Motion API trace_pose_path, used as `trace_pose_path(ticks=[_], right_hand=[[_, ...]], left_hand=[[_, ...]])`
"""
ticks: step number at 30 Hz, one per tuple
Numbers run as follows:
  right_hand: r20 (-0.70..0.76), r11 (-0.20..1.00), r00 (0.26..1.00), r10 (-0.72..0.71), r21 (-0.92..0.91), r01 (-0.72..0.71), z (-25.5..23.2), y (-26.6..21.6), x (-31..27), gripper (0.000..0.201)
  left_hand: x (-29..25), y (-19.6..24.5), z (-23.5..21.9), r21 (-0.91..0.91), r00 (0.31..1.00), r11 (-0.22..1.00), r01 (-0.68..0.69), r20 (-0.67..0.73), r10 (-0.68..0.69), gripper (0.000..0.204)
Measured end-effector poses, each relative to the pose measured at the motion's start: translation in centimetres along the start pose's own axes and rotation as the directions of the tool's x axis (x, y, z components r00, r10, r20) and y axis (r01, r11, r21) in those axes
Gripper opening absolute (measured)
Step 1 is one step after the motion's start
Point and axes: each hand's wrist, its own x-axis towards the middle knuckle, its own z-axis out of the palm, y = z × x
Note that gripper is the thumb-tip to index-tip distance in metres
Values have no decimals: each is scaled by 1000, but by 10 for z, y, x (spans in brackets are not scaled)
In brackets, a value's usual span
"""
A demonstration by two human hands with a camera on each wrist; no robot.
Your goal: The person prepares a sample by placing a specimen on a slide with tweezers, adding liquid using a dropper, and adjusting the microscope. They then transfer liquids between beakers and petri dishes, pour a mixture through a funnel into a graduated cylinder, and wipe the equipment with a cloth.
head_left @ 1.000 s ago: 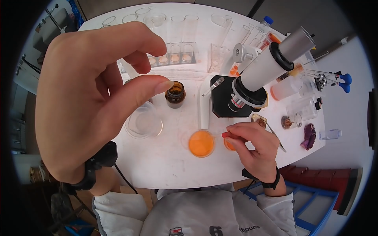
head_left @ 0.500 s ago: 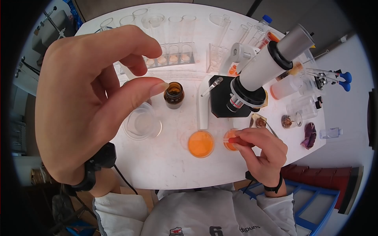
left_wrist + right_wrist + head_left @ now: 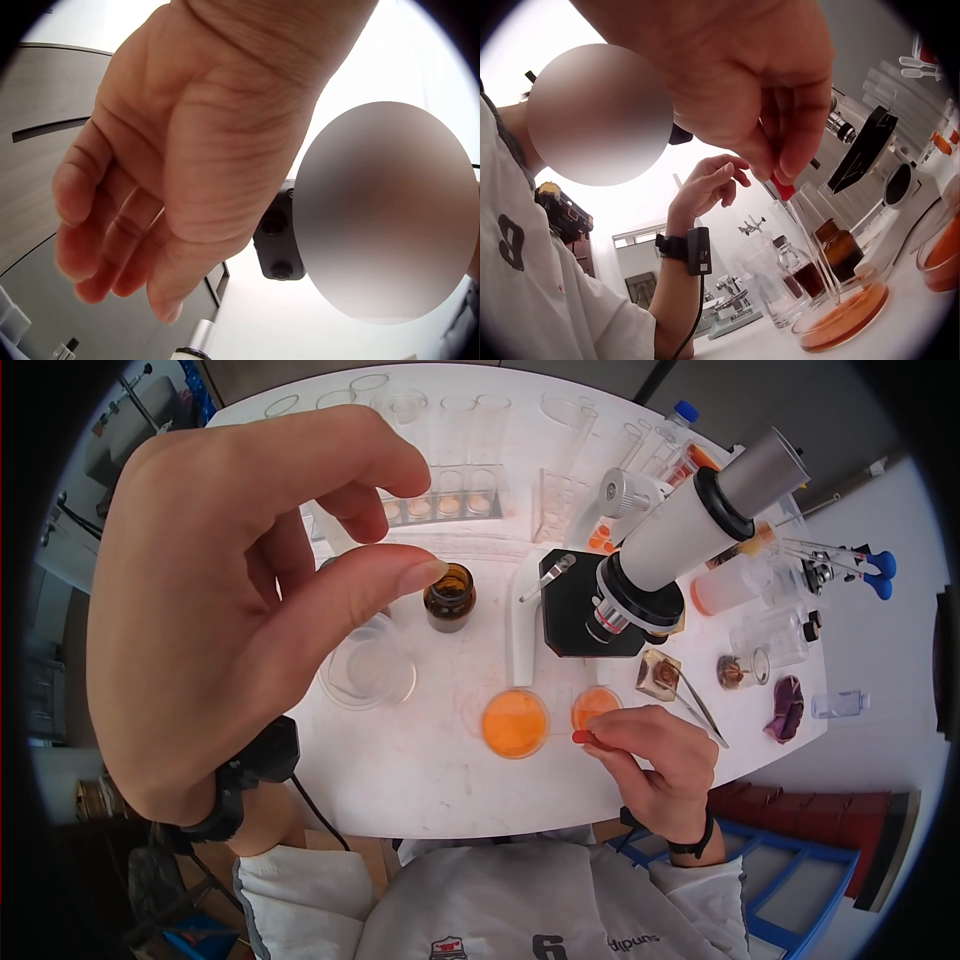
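In the head view my right hand (image 3: 660, 765) pinches the red bulb (image 3: 581, 737) of a thin glass dropper. In the right wrist view the dropper's tube (image 3: 814, 244) slants down, with its tip at a dish of orange material (image 3: 844, 322); whether it touches cannot be told. This orange dish (image 3: 515, 724) lies left of the bulb, and a smaller orange dish (image 3: 596, 705) is just beyond the hand. My left hand (image 3: 240, 600) is raised close to the head camera, fingers curved, thumb apart, holding nothing. Past its thumb tip stands an uncapped brown bottle (image 3: 449, 600).
A microscope (image 3: 665, 560) stands right of the brown bottle. Clear dishes (image 3: 368, 670) lie beside my left hand. Test tubes and a rack (image 3: 450, 508) are at the back. Tweezers (image 3: 705, 710), glass jars and a purple piece (image 3: 786, 708) lie on the right.
My right hand has brought the red bulb back toward the body and slightly left since half a second ago, uncovering more of the smaller orange dish. The left hand keeps its curved pose.
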Motion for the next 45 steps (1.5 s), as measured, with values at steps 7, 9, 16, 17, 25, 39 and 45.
trace_pose_path(ticks=[7, 9, 16, 17, 25, 39, 45], right_hand=[[39, 1000, 999, -22, -4, 22, 7, 2, -3, 25], [46, 999, 998, -40, -9, 40, 9, 2, -3, 24], [56, 999, 998, -11, -37, 13, 5, -3, 1, 29], [44, 1000, 999, 1, -31, 0, 4, -4, 0, 30], [-125, 989, 983, -135, -71, 127, -13, -21, 3, 29], [-92, 937, 952, -293, -228, 266, 42, -26, 107, 25], [68, 946, 986, -150, -280, 163, 58, -17, 110, 20]], left_hand=[[1, 1, -1, 10, 1000, 1000, -6, 7, 6, 32], [1, 1, -1, 7, 1000, 1000, 0, 10, 0, 32], [1, 0, 0, -34, 1000, 999, 11, 3, -10, 31], [0, 1, 0, -35, 1000, 999, 6, 2, -6, 31], [0, 1, -5, -28, 1000, 1000, -11, 6, 11, 29], [0, 5, -10, -94, 998, 994, -55, 0, 55, 29], [2, 14, -13, -217, 1000, 976, 0, -9, -2, 29]])
